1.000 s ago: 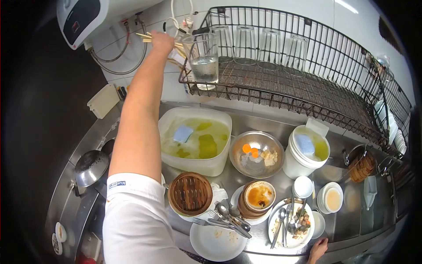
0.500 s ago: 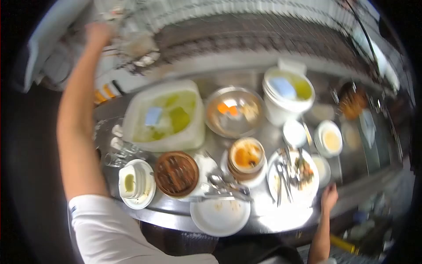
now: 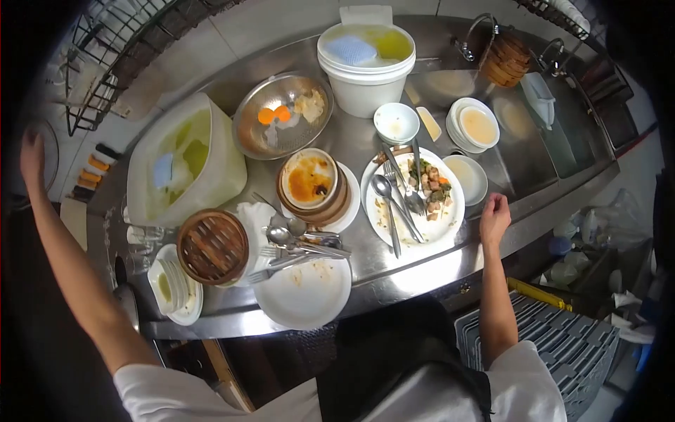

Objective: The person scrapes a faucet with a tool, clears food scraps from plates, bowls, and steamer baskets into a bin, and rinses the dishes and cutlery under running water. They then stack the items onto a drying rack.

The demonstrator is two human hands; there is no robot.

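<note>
My left hand [image 3: 31, 156] is stretched far out to the left, beside the end of a wire rack [image 3: 98, 67]; the dark frame edge hides whether it holds anything. My right hand [image 3: 494, 216] rests on the steel counter's front edge [image 3: 422, 264], fingers loosely apart and holding nothing. It lies just right of a white plate [image 3: 439, 225] with food scraps, a spoon and forks on it. Further left sit stacked bowls with orange sauce [image 3: 308, 179], a pile of cutlery [image 3: 302, 246], an empty white plate [image 3: 304, 294] and a bamboo steamer [image 3: 212, 246].
At the back stand a white tub of soapy water [image 3: 211, 176], a metal bowl [image 3: 283, 116] and a white bucket [image 3: 365, 63]. Small bowls [image 3: 476, 125] and a saucer [image 3: 467, 176] sit right. A sink with taps [image 3: 471, 35] lies far right; a grey crate [image 3: 541, 337] is below.
The view has swung down and left from the wall rack to the counter. My left arm has come down from the rack's top. My right hand has moved slightly up the counter edge.
</note>
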